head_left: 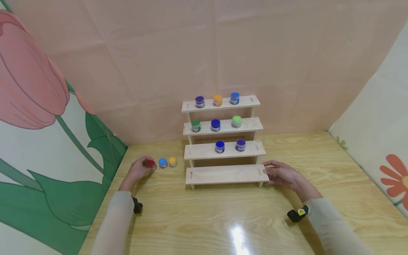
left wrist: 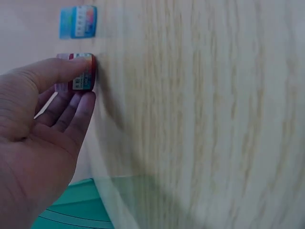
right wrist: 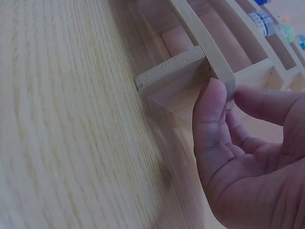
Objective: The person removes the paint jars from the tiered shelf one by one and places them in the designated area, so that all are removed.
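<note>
At the left of the table, my left hand (head_left: 140,169) pinches a dark red jar (head_left: 151,164) between thumb and fingers; the left wrist view shows the hand (left wrist: 45,114) around the jar (left wrist: 82,78), near the table surface. A blue jar (head_left: 163,163) and a yellow jar (head_left: 173,162) stand in line to its right. My right hand (head_left: 282,175) grips the right end of the lowest shelf board (head_left: 223,175) of a four-tier wooden rack. In the right wrist view the hand's (right wrist: 252,157) thumb and fingers hold that board's corner (right wrist: 217,62).
Three jars stand on the top tier (head_left: 208,105): purple, orange (head_left: 217,100), blue. The second tier holds green (head_left: 196,126), dark blue and light green (head_left: 236,121) jars; the third holds dark blue (head_left: 220,147) and purple (head_left: 240,145) ones. Curtains hang behind and beside the table (head_left: 197,219).
</note>
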{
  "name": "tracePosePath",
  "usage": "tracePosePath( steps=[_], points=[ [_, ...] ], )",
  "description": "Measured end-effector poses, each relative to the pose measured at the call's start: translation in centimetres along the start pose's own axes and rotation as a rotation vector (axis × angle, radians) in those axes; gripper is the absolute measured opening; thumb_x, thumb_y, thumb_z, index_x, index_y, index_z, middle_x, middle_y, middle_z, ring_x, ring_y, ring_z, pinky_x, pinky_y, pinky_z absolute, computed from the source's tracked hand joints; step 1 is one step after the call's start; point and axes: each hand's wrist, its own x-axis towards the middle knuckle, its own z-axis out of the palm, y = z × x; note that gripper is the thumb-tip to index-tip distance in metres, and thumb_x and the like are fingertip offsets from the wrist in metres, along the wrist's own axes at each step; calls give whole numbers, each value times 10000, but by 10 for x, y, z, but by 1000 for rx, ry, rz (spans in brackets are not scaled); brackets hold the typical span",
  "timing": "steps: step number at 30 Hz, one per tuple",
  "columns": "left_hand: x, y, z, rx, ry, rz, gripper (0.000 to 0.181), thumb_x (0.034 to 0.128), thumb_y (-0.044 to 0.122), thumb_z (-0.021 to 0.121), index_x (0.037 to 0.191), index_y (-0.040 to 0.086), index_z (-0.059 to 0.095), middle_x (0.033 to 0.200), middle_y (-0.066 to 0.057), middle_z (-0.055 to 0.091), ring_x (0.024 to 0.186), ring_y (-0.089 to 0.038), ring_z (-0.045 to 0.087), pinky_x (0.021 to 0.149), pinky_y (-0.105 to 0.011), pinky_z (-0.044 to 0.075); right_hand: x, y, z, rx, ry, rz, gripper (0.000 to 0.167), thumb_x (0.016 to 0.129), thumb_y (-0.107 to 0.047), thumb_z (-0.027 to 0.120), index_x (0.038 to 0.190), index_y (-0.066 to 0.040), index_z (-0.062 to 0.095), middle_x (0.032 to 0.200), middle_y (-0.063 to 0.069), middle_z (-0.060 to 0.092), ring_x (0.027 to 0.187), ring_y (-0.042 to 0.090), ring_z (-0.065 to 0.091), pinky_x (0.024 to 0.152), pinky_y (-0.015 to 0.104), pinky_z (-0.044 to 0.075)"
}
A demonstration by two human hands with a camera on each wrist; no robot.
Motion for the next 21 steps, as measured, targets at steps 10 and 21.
tracePosePath(
  steps=[10, 21],
  points=[
    [8, -7, 1, -48, 27, 15, 432, 929, 72, 723, 1316, -26, 557, 1252, -248, 617, 1157, -391, 581, 1002, -492, 479, 1, 1, -1, 21, -1, 4, 259, 1005, -102, 615, 1249, -136, 535, 992, 14, 674, 858, 126, 667, 707, 267, 601],
    [6, 22, -8, -59, 31, 58, 545, 950, 148, 699, 1444, 37, 500, 1476, -241, 437, 1341, -434, 420, 1076, -578, 416, 2, 1, -3, 5, -4, 10, 275, 1005, -117, 621, 1261, -130, 524, 998, 22, 671, 859, 133, 668, 716, 278, 606]
  ],
)
